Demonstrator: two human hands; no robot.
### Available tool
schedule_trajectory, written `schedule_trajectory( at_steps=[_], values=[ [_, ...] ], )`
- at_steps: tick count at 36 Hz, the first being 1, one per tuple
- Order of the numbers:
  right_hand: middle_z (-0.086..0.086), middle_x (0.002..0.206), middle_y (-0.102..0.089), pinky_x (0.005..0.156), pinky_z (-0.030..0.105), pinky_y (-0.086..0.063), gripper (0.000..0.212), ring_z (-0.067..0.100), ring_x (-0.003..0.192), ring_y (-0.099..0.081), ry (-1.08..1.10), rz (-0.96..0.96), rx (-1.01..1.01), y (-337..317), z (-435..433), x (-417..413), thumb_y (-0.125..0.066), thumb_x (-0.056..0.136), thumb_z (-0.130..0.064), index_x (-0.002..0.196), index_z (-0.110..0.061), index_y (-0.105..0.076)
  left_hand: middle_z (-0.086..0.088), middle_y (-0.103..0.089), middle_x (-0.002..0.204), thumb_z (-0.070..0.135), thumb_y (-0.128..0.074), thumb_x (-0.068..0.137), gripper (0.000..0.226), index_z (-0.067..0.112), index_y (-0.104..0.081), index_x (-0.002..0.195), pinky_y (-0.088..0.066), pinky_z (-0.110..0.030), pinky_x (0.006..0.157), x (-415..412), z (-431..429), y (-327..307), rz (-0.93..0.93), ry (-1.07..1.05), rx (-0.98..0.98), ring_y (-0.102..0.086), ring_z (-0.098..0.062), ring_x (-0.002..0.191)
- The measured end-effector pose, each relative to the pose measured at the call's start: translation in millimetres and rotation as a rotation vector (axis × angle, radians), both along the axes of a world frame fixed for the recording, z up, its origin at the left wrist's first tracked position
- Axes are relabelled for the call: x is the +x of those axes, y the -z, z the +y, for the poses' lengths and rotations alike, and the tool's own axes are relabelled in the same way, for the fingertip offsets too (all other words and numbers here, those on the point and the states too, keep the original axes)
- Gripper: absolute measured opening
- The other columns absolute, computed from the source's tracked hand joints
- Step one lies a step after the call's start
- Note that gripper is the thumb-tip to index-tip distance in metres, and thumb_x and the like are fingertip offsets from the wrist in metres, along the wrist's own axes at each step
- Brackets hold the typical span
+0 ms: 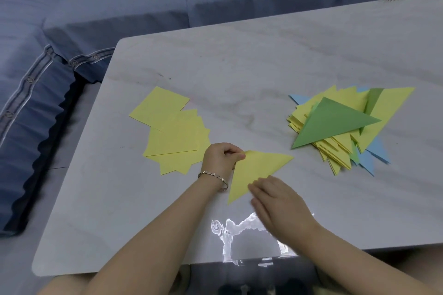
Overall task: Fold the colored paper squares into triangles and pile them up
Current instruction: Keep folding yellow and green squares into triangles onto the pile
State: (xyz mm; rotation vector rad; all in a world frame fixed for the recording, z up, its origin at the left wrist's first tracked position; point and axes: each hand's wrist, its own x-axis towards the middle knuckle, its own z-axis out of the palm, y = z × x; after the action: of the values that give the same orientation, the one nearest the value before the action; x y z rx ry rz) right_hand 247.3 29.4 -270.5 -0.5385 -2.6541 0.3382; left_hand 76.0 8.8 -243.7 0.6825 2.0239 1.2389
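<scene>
**Item: folding in progress, lower centre of frame.**

- Risk: the two layers of the yellow triangle (257,166) may slip out of line if the pinch at the corner loosens while the crease is being pressed, which would leave a crooked fold. A hard sweep along the edge could also skid the sheet across the smooth table (239,67).
- Left hand (221,160): fingers curled, pinching the triangle's left corner. It wears a bracelet (214,176) at the wrist, and the forearm comes up from the bottom edge.
- Right hand (275,201): fingers straight and flat, pressing on the triangle's lower long edge. It is slightly blurred.
- Yellow triangle: lies flat on the table between the two hands, with one point aimed right.
- Yellow squares (172,132): loose fanned stack, unfolded, just left of the left hand.
- Pile of triangles (340,151): right of centre, well apart from the hands. It is untidy, a mix of yellow, blue and green, with a green triangle (333,122) on top. Its spread could let a sheet added later slide off.
- Sofa (96,12): blue, upper left.
</scene>
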Motion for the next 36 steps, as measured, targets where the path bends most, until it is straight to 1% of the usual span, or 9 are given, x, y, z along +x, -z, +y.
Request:
schedule_trajectory(
  at_steps=[7, 13, 18, 22, 24, 26, 30, 33, 36],
  values=[
    [0.009, 0.095, -0.067, 0.091, 0.032, -0.033, 0.044, 0.029, 0.086, -0.061, 0.204, -0.083, -0.001, -7.8, 45.2, 23.2, -0.037, 0.09, -0.028, 0.104, -0.001, -0.069, 0.007, -0.054, 0.049, -0.002, -0.07, 0.074, 0.017, 0.01, -0.065, 0.062, -0.039, -0.01, 0.046, 1.6, -0.9, -3.5, 0.012, -0.002, -0.012, -0.044, 0.001, 0.035],
    [0.008, 0.088, -0.067, 0.085, 0.034, -0.033, 0.042, 0.03, 0.084, -0.062, 0.308, -0.101, 0.061, -8.8, 63.5, 28.3, -0.038, 0.087, -0.028, 0.096, -0.003, -0.071, 0.01, -0.054, 0.047, -0.001, -0.07, 0.074, 0.013, 0.009, -0.067, 0.066, -0.039, -0.012, 0.049, 4.3, -2.1, -6.1, 0.034, -0.01, -0.025, -0.044, 0.001, 0.037],
    [0.01, 0.092, -0.068, 0.087, 0.035, -0.034, 0.036, 0.03, 0.097, -0.06, 0.379, -0.143, 0.05, -19.8, 52.1, 22.5, -0.045, 0.077, -0.027, 0.09, -0.003, -0.069, 0.006, -0.057, 0.058, -0.002, -0.068, 0.075, 0.011, 0.007, -0.066, 0.069, -0.041, -0.018, 0.058, 8.6, -5.9, -13.3, -0.006, -0.062, 0.0, -0.051, -0.005, 0.054],
    [0.015, 0.13, -0.053, 0.104, 0.04, -0.026, 0.056, 0.027, 0.124, -0.039, 0.06, 0.014, 0.086, -29.9, 42.5, 23.8, -0.062, 0.07, -0.019, 0.124, -0.01, -0.051, 0.002, -0.06, 0.064, -0.003, -0.069, 0.075, 0.022, 0.013, -0.062, 0.061, -0.045, -0.02, 0.063, 9.5, -13.4, -24.1, -0.146, -0.127, 0.019, -0.054, -0.01, 0.06],
    [0.011, 0.137, -0.047, 0.108, 0.039, -0.026, 0.043, 0.026, 0.129, -0.037, -0.093, 0.094, 0.134, -36.7, 36.5, 20.5, -0.056, 0.082, -0.019, 0.124, -0.017, -0.049, 0.0, -0.06, 0.064, -0.003, -0.069, 0.075, 0.022, 0.014, -0.062, 0.063, -0.045, -0.023, 0.062, 11.7, -17.9, -31.2, -0.205, -0.103, 0.025, -0.054, -0.012, 0.059],
    [0.009, 0.135, -0.049, 0.109, 0.037, -0.026, 0.031, 0.027, 0.13, -0.038, -0.179, 0.179, 0.158, -40.2, 35.0, 17.4, -0.047, 0.09, -0.014, 0.12, -0.018, -0.052, 0.0, -0.058, 0.059, -0.003, -0.069, 0.076, 0.021, 0.012, -0.06, 0.065, -0.045, -0.019, 0.053, 14.0, -21.1, -39.9, -0.236, -0.073, 0.034, -0.055, -0.009, 0.051],
    [0.01, 0.119, -0.062, 0.098, 0.037, -0.04, 0.032, 0.025, 0.12, -0.049, -0.215, 0.273, 0.188, -48.7, 51.5, 20.3, -0.029, 0.099, -0.002, 0.117, -0.012, -0.053, 0.003, -0.055, 0.047, -0.006, -0.064, 0.08, 0.02, 0.008, -0.058, 0.067, -0.041, -0.012, 0.04, 8.4, -27.2, -54.5, -0.239, -0.077, 0.064, -0.05, -0.001, 0.034],
    [0.012, 0.115, -0.065, 0.089, 0.04, -0.045, 0.035, 0.025, 0.118, -0.052, -0.123, 0.305, 0.152, -57.8, 73.4, 23.9, -0.04, 0.088, 0.005, 0.117, -0.009, -0.052, 0.01, -0.053, 0.038, -0.005, -0.064, 0.08, 0.017, 0.007, -0.058, 0.07, -0.039, -0.011, 0.039, -2.3, -33.5, -58.3, -0.209, -0.12, 0.046, -0.047, -0.001, 0.032],
    [0.01, 0.128, -0.056, 0.095, 0.042, -0.041, 0.049, 0.027, 0.125, -0.045, -0.163, 0.213, 0.162, -60.9, 79.0, 19.7, -0.049, 0.078, 0.008, 0.123, -0.01, -0.048, 0.011, -0.055, 0.039, -0.002, -0.065, 0.081, 0.018, 0.01, -0.058, 0.07, -0.04, -0.012, 0.039, -5.4, -36.3, -59.5, -0.24, -0.137, 0.032, -0.047, -0.001, 0.032]
  ],
)
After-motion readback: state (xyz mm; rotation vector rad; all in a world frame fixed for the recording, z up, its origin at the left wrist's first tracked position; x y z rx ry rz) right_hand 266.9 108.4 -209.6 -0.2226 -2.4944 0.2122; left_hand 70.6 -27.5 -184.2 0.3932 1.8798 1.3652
